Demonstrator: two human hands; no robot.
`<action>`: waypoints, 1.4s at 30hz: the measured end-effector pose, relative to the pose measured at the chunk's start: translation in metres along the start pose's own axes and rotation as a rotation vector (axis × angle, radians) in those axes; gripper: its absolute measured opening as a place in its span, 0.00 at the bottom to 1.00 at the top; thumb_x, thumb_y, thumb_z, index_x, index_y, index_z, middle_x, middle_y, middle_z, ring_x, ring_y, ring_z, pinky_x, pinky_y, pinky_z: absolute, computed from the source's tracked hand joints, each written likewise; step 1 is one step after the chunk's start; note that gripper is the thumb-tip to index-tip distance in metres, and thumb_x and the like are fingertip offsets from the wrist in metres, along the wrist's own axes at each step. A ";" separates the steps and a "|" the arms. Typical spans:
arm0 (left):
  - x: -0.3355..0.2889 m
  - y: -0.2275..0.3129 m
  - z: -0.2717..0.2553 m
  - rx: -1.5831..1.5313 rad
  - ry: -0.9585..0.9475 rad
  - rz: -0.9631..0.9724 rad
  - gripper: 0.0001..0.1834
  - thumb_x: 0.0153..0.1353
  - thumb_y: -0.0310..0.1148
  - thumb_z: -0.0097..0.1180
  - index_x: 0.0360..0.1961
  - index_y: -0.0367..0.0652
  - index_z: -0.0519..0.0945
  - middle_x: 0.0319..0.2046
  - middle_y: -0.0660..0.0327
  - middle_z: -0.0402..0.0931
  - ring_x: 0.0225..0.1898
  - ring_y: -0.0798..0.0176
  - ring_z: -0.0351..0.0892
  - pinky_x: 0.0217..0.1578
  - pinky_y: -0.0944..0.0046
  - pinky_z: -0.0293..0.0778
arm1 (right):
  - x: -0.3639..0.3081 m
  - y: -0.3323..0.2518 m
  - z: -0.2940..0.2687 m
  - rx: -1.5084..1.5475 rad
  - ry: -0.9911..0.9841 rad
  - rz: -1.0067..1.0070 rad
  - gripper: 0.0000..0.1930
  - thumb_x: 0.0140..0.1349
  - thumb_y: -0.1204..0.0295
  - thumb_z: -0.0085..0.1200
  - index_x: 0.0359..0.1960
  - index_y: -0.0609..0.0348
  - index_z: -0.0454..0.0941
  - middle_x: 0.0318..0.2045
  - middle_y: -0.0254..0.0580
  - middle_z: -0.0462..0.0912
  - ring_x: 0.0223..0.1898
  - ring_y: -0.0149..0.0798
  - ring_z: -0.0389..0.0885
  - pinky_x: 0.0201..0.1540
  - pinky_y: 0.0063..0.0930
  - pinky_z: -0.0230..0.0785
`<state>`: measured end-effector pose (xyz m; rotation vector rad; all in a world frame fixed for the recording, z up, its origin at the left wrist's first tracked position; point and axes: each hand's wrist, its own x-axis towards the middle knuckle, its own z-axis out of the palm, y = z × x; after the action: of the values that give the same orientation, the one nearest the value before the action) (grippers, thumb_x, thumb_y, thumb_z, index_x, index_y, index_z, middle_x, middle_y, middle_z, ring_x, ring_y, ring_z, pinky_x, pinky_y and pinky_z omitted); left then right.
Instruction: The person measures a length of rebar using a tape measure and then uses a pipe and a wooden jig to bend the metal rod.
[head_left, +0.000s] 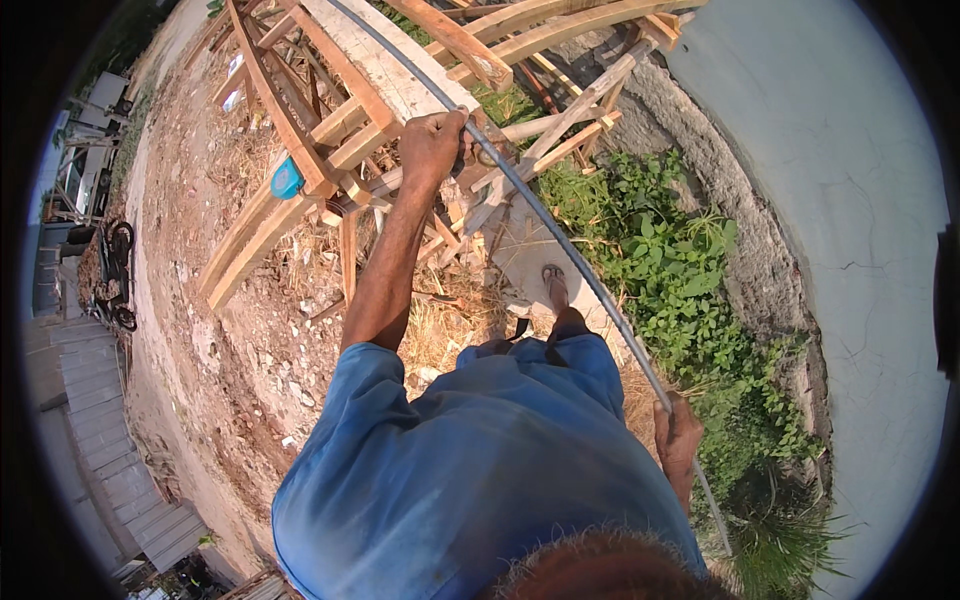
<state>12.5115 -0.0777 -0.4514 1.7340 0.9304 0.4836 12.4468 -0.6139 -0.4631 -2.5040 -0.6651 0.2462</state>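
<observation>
A long grey rod (pixel 561 233) is held slantwise.
It is clasped by the left grip (pixel 434 143) beside the pale plank (pixel 396 80) and, farther down, by the right grip (pixel 680 432) near the green plants (pixel 668 262).

The rebar (pixel 562 236) is dull grey, slightly rough metal; the timber beams (pixel 345 68) are matt sawn wood, a teal plastic case (pixel 287 180) at one beam's edge; the shirt (pixel 480 430) is matt cloth; the wall (pixel 850 230) looks smooth, matt, finely cracked.
</observation>
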 end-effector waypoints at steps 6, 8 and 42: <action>-0.009 0.009 -0.003 0.121 -0.042 0.137 0.21 0.57 0.49 0.56 0.25 0.41 0.87 0.16 0.64 0.81 0.18 0.71 0.78 0.24 0.66 0.72 | 0.053 -0.099 0.028 0.058 0.161 -0.130 0.13 0.66 0.67 0.56 0.47 0.61 0.76 0.27 0.52 0.79 0.23 0.48 0.78 0.27 0.38 0.69; -0.003 -0.003 0.000 0.117 -0.023 0.209 0.21 0.57 0.49 0.55 0.24 0.42 0.87 0.15 0.63 0.81 0.18 0.69 0.78 0.25 0.64 0.73 | 0.078 -0.132 0.038 0.111 0.124 -0.047 0.13 0.66 0.67 0.55 0.46 0.64 0.77 0.26 0.53 0.79 0.23 0.48 0.79 0.28 0.37 0.70; -0.050 0.008 0.028 0.788 0.078 -0.001 0.22 0.58 0.52 0.56 0.22 0.44 0.85 0.17 0.54 0.78 0.22 0.50 0.79 0.29 0.50 0.72 | 0.092 -0.074 0.034 0.399 -0.210 -0.027 0.10 0.65 0.69 0.53 0.39 0.65 0.79 0.21 0.48 0.77 0.21 0.48 0.78 0.27 0.36 0.70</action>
<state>12.5030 -0.1352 -0.4481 2.4257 1.2825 0.1812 12.4853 -0.4975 -0.4556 -2.1025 -0.6574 0.5789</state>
